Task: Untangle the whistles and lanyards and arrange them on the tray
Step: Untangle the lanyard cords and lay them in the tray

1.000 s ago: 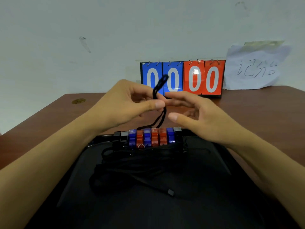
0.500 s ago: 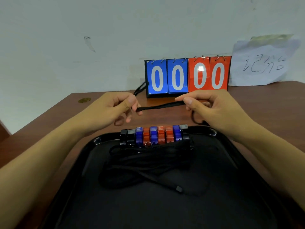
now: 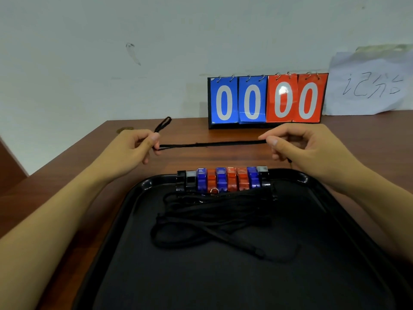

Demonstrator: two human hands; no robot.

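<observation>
The left hand pinches one black lanyard between thumb and forefinger, its other fingers curled under. A short loop of the cord sticks up past this hand's fingers. The right hand pinches the same lanyard at its other end, thumb and forefinger closed on the cord. Between the two hands the lanyard runs taut and nearly level, held in the air above the brown surface, just beyond the far rim of the tray. A bit of dark cord hangs below the right hand; where it leads cannot be told.

The tray is black, one in number, and lies on the surface close to the person. Along its far edge stands a row of whistles, side by side and touching: nine by count, with two black at the left end, then three blue and three red mixed, and one black with a grey top at the right end. Just in front of the row lies a heap of black lanyards, looped over one another; their number cannot be told.

At the back of the surface stands one scoreboard with four cards, two blue and two red, each showing 0. Beside it, against the wall, leans one sheet of paper with handwriting.
</observation>
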